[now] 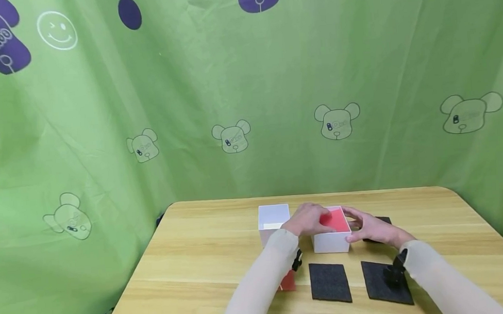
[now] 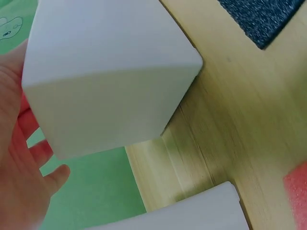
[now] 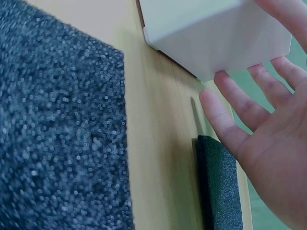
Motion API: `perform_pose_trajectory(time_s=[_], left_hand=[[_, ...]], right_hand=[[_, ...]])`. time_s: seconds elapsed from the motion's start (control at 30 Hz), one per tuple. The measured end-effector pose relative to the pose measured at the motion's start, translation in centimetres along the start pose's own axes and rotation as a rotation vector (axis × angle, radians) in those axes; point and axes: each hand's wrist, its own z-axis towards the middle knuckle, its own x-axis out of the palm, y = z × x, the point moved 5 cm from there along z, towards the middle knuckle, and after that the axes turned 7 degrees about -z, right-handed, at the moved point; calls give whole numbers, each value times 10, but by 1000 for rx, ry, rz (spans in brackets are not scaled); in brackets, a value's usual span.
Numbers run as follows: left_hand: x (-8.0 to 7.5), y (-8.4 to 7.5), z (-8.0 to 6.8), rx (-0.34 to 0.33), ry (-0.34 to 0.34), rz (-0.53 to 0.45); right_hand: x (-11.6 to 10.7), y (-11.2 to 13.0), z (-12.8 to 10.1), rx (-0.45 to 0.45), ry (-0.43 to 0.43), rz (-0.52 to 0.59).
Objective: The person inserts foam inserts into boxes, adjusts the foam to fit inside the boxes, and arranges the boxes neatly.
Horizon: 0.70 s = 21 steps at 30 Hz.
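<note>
Hands [image 1: 308,219] [image 1: 372,228], two white boxes [image 1: 332,241] [image 1: 273,217], three black pads [image 1: 329,281] [image 1: 385,282] [image 1: 383,221]

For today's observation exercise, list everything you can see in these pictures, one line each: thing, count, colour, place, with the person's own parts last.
table: one, light wood, in front of the curtain.
curtain: one, green with bear and smiley prints, behind and beside the table.
white box with red inside: one, mid-table, between both hands.
empty white box: one, to its left.
dark foam pads: three, black; two near the front edge, one partly hidden behind the right hand.
red foam piece: one, partly hidden by the left sleeve.
left hand: one, on the red-lined box's left side.
right hand: one, fingers at its right side.
</note>
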Motion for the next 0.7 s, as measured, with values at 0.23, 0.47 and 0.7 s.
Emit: perform_pose_trajectory(time_s=[0.23, 0.47, 0.7], left_hand=[[-2, -4, 3, -9, 17, -16], [1, -11, 9, -12, 1, 27], [4, -13, 12, -20, 0, 30]], right_hand=[[-1, 4, 0, 4, -2, -14], [2, 5, -1, -36, 20, 4], [1, 5, -2, -41, 16, 13]])
